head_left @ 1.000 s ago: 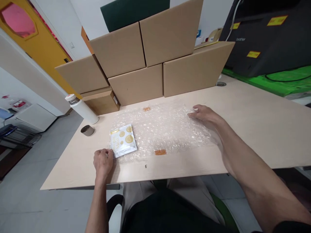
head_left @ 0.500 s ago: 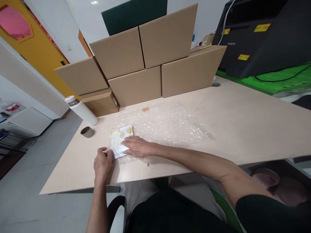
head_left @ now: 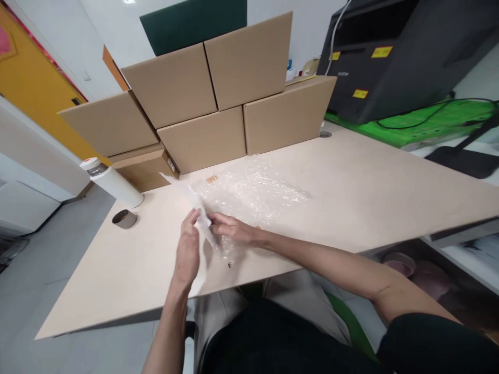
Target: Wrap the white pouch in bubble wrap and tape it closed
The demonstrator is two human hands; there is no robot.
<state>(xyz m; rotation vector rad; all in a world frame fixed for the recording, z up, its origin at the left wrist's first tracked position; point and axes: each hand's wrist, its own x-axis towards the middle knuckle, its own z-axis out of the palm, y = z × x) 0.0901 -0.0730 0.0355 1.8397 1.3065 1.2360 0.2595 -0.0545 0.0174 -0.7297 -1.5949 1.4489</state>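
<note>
A sheet of clear bubble wrap lies on the pale wooden table. Its left edge is lifted and folded up off the table. My left hand stands upright against that raised flap, fingers together, pinching it. My right hand reaches across from the right and grips the same fold, fingers curled. The white pouch with yellow circles is hidden inside the fold. A small orange tape piece sticks to the far edge of the wrap.
Stacked cardboard boxes wall the table's back. A white bottle and a small dark tape roll stand at the far left. A black printer on a green mat sits at the right.
My right hand came from the wrap's far right side over to the pouch. Both hands have since lifted the left edge of the wrap over the pouch. The camera has shifted right.
</note>
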